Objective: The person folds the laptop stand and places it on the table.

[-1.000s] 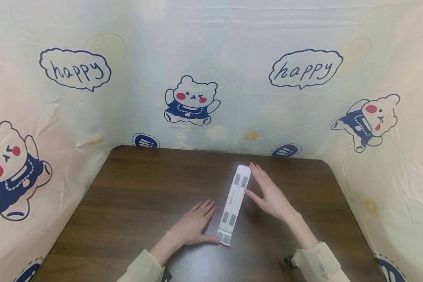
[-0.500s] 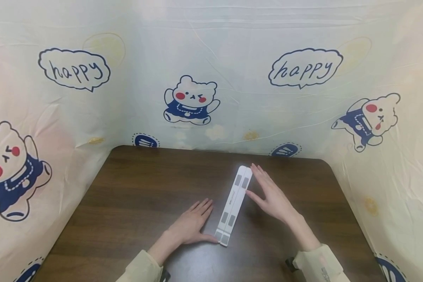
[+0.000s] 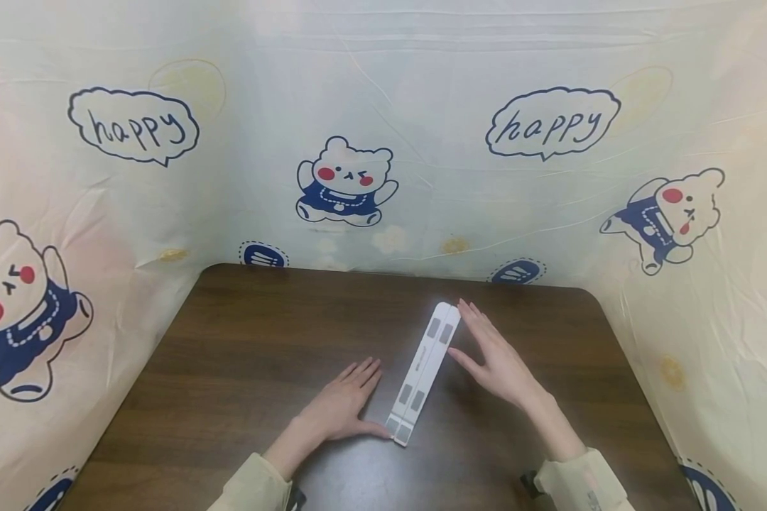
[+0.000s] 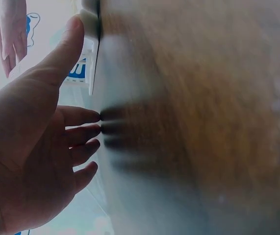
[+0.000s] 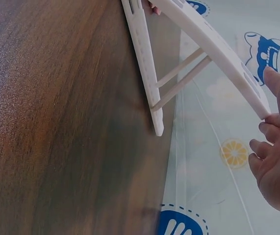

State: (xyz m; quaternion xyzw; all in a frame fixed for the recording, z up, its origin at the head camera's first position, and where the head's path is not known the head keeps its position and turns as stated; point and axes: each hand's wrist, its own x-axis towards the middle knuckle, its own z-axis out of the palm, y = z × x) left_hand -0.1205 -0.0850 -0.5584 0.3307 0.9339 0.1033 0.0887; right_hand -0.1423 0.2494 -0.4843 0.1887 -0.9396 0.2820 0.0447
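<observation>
A white folding laptop stand (image 3: pixel 424 372) with grey pads lies slantwise between the two hands in the head view. From the right wrist, its upper arm (image 5: pixel 218 54) is seen raised at an angle over a base bar (image 5: pixel 144 63), joined by thin struts (image 5: pixel 181 76). My left hand (image 3: pixel 339 408) has its thumb (image 4: pixel 73 36) at the stand's near end, while its other fingertips touch the tabletop with the fingers spread. At the far end, my right hand (image 3: pixel 501 362) has straight fingers right at the raised tip and its thumb at the side edge.
The brown wooden table (image 3: pixel 243 341) has rounded far corners. Pale fabric (image 3: pixel 441 142) printed with cartoon bears and "happy" bubbles hangs round its back and both sides. Light sleeves (image 3: pixel 256 486) cover both forearms.
The stand has turned slightly clockwise, its far end shifting right and its near end left. Both hands have moved along with it, the left hand leftward and the right hand a little right and nearer.
</observation>
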